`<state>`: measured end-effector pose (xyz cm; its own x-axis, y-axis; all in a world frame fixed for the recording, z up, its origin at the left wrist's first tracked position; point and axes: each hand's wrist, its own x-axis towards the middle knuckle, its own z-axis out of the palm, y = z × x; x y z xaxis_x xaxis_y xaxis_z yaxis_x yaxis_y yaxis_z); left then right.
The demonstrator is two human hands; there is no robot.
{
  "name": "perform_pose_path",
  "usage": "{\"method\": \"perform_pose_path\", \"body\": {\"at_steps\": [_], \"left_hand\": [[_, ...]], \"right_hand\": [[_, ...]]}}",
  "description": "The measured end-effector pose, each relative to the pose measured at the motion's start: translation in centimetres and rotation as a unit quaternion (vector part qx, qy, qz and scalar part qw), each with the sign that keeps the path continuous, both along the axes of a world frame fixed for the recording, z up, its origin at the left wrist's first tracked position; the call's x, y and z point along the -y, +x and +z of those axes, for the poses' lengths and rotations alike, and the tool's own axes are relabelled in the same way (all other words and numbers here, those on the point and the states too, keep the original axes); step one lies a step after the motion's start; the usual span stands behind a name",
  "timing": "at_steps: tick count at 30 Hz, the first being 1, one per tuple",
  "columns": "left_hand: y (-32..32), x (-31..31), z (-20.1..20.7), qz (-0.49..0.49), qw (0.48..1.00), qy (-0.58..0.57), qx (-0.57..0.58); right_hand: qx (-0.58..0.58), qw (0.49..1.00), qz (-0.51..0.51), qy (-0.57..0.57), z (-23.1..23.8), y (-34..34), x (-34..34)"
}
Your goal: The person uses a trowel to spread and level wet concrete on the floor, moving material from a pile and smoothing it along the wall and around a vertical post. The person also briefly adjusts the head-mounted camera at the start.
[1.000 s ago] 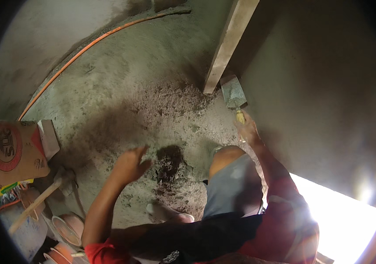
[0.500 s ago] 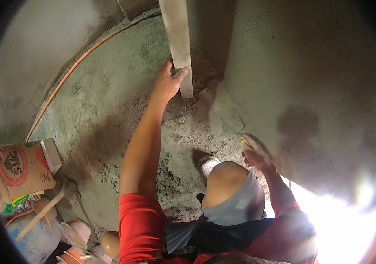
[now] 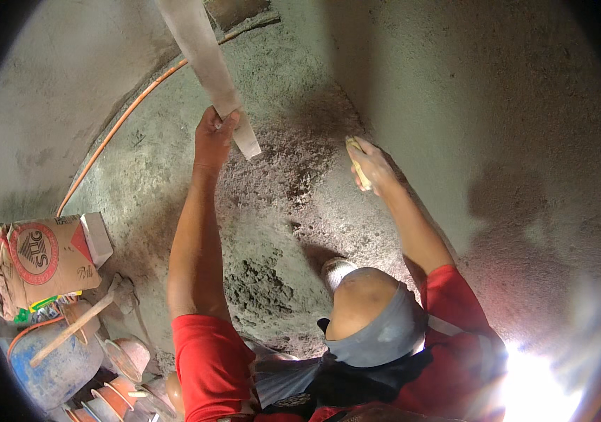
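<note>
My left hand (image 3: pixel 216 137) grips a long, flat, pale board (image 3: pixel 209 63) near its lower end, thumb across the face. The board slants up to the left, its near end above rough, crumbly grey mortar (image 3: pixel 279 172). To the right, my right hand (image 3: pixel 376 169) is closed around the yellow handle (image 3: pixel 358 163) of a trowel, beside the smooth grey surface (image 3: pixel 420 98). The trowel's blade cannot be made out now. Darker, clumpy mortar (image 3: pixel 262 285) lies nearer to me, between my forearms. My bare knee (image 3: pixel 362 302), with grey cloth around it, juts up at the bottom.
On the left lie a brown paper sack (image 3: pixel 54 257), a wooden-handled tool with a lumpy head (image 3: pixel 75 327), a stained blue container (image 3: pixel 54 366) and several orange buckets (image 3: pixel 121 397). An orange cable (image 3: pixel 121 119) curves behind them. Bright light (image 3: pixel 539 390) glares at lower right.
My left hand has moved left with the board, which now tilts further left. My right hand has moved up and slightly left with the trowel, whose blade showed before. The view has shifted somewhat.
</note>
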<state>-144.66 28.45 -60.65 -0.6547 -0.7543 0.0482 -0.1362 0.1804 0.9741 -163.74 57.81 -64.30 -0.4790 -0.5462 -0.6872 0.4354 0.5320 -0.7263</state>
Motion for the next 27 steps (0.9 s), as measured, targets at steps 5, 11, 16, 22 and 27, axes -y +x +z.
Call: {"method": "perform_pose_path", "body": {"at_steps": [5,11,16,22,27], "left_hand": [[1.0,0.2,0.7,0.024,0.987,-0.098,0.128],[10.8,-3.6,7.1,0.003,0.946,-0.188,0.265],[22.4,-12.5,15.7,-0.103,0.889,-0.204,0.397],[27.2,-20.4,20.8,-0.222,0.847,-0.040,0.482],[29.4,-20.2,17.9,-0.261,0.802,-0.129,0.521]], "right_hand": [[-0.020,1.000,-0.002,-0.021,-1.1,-1.5,3.1],[-0.030,0.998,-0.003,-0.054,-2.3,-0.8,3.0],[-0.140,0.989,0.036,-0.039,-2.1,2.3,-0.6],[-0.417,0.854,0.302,-0.066,-3.7,12.0,-11.3],[-0.482,0.843,0.233,0.052,-2.9,11.5,-13.2]]}}
